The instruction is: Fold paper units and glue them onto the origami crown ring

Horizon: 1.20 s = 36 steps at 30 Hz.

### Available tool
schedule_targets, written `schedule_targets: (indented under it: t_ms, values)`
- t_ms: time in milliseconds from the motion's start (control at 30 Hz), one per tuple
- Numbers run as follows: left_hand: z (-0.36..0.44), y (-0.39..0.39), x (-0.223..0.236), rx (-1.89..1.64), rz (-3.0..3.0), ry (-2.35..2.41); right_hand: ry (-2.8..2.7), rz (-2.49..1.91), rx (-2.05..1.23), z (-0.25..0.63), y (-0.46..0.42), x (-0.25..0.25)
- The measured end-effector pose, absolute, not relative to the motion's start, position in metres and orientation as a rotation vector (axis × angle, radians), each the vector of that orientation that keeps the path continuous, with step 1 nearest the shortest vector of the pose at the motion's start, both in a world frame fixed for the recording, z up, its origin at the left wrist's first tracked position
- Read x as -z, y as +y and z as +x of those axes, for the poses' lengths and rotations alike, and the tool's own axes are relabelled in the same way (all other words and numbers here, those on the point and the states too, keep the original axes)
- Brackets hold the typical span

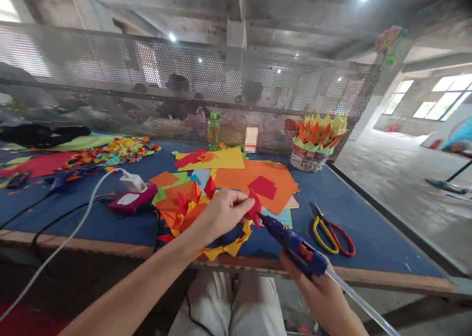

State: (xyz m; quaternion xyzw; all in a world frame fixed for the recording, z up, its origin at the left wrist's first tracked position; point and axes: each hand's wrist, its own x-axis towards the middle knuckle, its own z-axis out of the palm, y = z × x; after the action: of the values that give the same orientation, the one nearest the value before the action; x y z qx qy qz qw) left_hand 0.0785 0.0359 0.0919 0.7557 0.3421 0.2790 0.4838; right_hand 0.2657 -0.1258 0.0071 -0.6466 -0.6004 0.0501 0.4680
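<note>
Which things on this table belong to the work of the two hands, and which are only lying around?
Part of the work:
glue gun, in the right hand
red folded piece, in the left hand
yellow folded pieces, probably, near the left hand

Just around, it seems:
scissors, not in use now
green bottle
paper scraps

One left hand (pixel 229 206) and one right hand (pixel 320 290) make two. They hold one red paper (pixel 254 206) and one glue gun (pixel 295 243) with one glue stick (pixel 359 296). There is one pair of scissors (pixel 325 223), one bottle (pixel 213 132), one basket (pixel 309 160), one power strip (pixel 129 203), one charger (pixel 133 182) and one desk (pixel 383 242). Paper scraps (pixel 129 149) are too many to count.
</note>
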Motion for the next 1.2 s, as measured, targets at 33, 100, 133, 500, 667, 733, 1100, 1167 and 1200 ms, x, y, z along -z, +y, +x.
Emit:
schedule_targets:
  t_ms: [33,100,133,500,667,733,1100,1167,1200]
  values:
    - [0.078,0.036,-0.092,-0.675,1.847,0.834,-1.473,-1.595,-0.115,0.267,-0.126,-0.004]
    - [0.078,0.035,-0.091,-0.669,1.858,0.833,-1.47,-1.614,-0.103,0.271,-0.126,0.003]
    - [0.079,0.035,-0.091,-0.668,1.863,0.832,-1.466,-1.623,-0.098,0.273,-0.126,0.008]
    - [0.077,0.036,-0.088,-0.687,1.903,0.82,-1.471,-1.64,-0.122,0.273,-0.128,0.01]
    - [0.076,0.034,-0.09,-0.691,1.899,0.814,-1.495,-1.599,-0.167,0.261,-0.126,-0.013]
    - [0.076,0.035,-0.091,-0.694,1.898,0.814,-1.492,-1.592,-0.181,0.256,-0.125,-0.019]
    - [0.074,0.039,-0.087,-0.694,1.878,0.778,-1.473,-1.571,-0.192,0.249,-0.125,-0.028]
    - [0.073,0.04,-0.086,-0.7,1.871,0.776,-1.466,-1.577,-0.18,0.251,-0.126,-0.025]
    - [0.073,0.04,-0.086,-0.704,1.868,0.778,-1.459,-1.582,-0.17,0.252,-0.126,-0.022]
